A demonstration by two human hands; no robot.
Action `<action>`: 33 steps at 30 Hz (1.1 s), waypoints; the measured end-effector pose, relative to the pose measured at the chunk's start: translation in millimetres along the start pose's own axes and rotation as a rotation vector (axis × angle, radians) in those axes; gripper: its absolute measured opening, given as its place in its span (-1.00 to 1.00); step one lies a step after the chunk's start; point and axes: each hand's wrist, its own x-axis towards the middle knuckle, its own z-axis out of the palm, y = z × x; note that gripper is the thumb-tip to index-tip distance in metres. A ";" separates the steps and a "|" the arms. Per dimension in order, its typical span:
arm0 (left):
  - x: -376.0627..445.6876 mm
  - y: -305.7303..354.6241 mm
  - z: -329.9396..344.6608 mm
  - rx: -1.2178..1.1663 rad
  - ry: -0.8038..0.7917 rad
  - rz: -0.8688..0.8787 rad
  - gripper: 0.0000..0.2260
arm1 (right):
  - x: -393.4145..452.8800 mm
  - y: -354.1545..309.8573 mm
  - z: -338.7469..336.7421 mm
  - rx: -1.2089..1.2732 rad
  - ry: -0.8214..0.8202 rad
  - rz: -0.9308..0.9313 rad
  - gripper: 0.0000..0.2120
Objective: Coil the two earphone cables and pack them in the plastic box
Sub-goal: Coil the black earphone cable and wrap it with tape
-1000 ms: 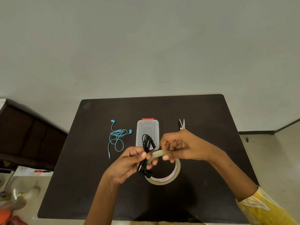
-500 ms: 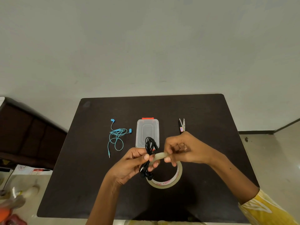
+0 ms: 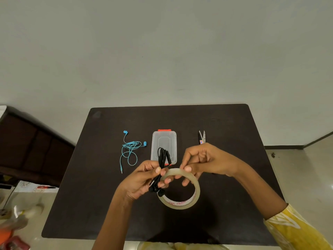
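Closed clear plastic box, contents unclear, blue earphones beside

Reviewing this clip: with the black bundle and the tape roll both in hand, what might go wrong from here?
1. The left hand pinches the black earphones while also steadying the tape roll; the coil may loosen.
2. The right hand picks at the roll's edge; tape might stick to fingers or crumple.
3. The blue earphones lie uncoiled and the plastic box looks closed, so much remains.
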 end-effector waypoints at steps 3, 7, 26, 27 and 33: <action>-0.6 -1.5 -1.1 0.026 -0.005 -0.006 -0.86 | 1.0 -0.7 2.9 -0.011 0.002 0.011 -0.94; -2.8 -2.6 -3.7 0.027 -0.016 -0.009 -0.87 | 1.4 1.1 10.4 -0.090 0.023 -0.019 -0.93; -3.2 -7.2 -0.3 0.100 -0.024 -0.091 -0.87 | -10.7 6.6 16.4 -0.337 0.018 -0.040 -0.91; -2.6 -7.5 -0.7 0.091 -0.025 -0.097 -0.87 | -11.7 7.7 16.0 -0.389 0.024 -0.044 -0.91; -17.9 -5.2 -15.5 0.034 0.120 -0.089 -0.89 | -27.0 5.7 3.2 -0.609 0.158 -0.083 -0.84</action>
